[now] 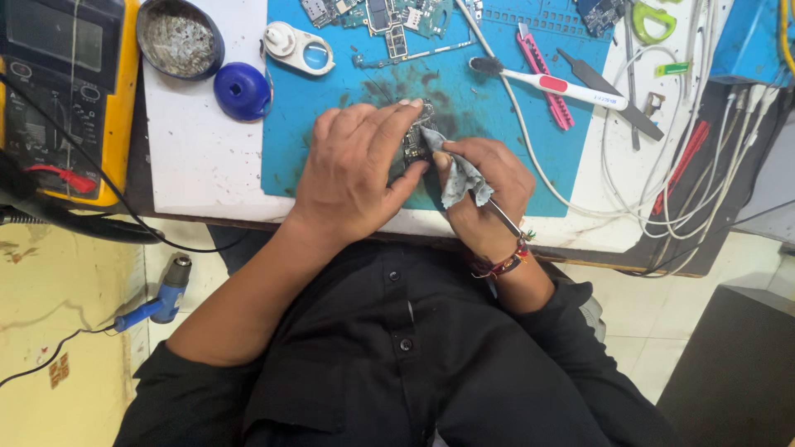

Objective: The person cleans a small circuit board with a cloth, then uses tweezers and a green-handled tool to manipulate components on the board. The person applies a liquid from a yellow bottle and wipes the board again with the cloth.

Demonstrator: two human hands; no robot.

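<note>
My left hand point(356, 170) lies over a small dark circuit board point(416, 139) on the blue work mat point(497, 141), pinning it with the fingers. My right hand point(484, 194) presses a crumpled grey cloth point(457, 172) against the board's edge and also grips a thin metal tool point(501, 217) whose shaft runs back toward my wrist. Most of the board is hidden under my fingers and the cloth.
A yellow multimeter point(62, 91) sits at far left, with a round tin point(180, 37) and a blue cap point(242, 89) beside it. A white brush point(546, 83), pink tool point(545, 74), green tweezers point(650, 21), circuit boards point(389, 16) and white cables point(662, 190) crowd the right side.
</note>
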